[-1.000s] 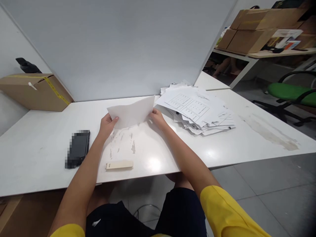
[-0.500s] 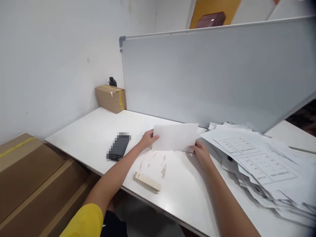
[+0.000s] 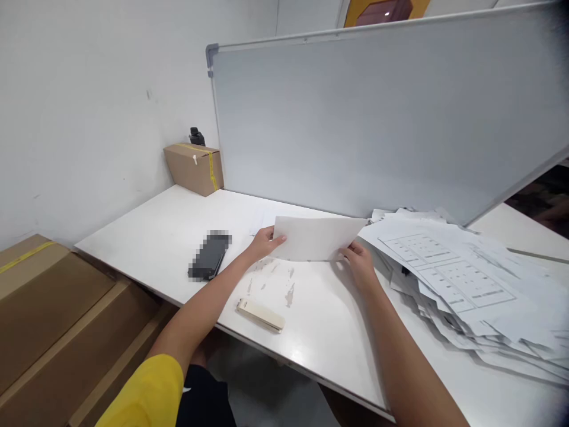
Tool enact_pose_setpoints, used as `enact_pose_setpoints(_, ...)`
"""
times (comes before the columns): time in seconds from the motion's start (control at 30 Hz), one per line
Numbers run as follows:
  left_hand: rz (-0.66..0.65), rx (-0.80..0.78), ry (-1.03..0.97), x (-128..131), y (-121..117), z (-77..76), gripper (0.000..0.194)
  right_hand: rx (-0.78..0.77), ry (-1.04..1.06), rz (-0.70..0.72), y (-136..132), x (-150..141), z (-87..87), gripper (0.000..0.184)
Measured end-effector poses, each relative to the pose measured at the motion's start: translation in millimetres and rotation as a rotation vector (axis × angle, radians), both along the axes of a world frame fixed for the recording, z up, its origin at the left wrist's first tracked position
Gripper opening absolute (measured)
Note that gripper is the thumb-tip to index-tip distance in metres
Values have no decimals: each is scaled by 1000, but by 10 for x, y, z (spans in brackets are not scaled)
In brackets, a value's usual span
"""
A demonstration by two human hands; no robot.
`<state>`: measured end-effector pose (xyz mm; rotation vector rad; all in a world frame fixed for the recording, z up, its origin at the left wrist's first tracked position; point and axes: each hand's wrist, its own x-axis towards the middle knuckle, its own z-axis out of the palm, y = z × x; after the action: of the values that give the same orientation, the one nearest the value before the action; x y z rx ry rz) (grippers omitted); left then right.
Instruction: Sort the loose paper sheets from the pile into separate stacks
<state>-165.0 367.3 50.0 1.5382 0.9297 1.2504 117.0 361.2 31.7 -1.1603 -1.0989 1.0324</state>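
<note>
A blank white sheet of paper (image 3: 313, 238) is held up over the table between my two hands. My left hand (image 3: 265, 242) pinches its left edge, thumb on the near face and fingers behind. At the lower right corner, my right hand (image 3: 359, 261) grips the paper between thumb and fingers. Nearer to me on the tabletop lies a cream-coloured stapler (image 3: 260, 315). Another white sheet (image 3: 262, 219) lies flat behind my left hand, mostly hidden.
A dark phone (image 3: 210, 256), partly pixelated, lies left of my left forearm. Piled papers (image 3: 448, 267) cover the right side of the white table (image 3: 146, 237). A whiteboard (image 3: 377, 124) stands behind. Cardboard boxes (image 3: 193, 169) sit at the back left corner and beside the table.
The paper has tilted back and bows a little more, its right end reaching further right. Both hands keep hold of it. The whole view has shifted slightly downward.
</note>
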Motion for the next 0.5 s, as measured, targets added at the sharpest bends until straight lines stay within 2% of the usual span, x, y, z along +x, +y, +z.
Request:
enact_pose_setpoints(0.3, -14, -17, 28, -11, -35, 75, 71, -36, -74, 59, 20, 54, -59, 12)
enact_pose_setpoints(0.5, 8, 19, -15, 9, -33, 100, 65, 8, -53, 45, -10, 13, 11, 18)
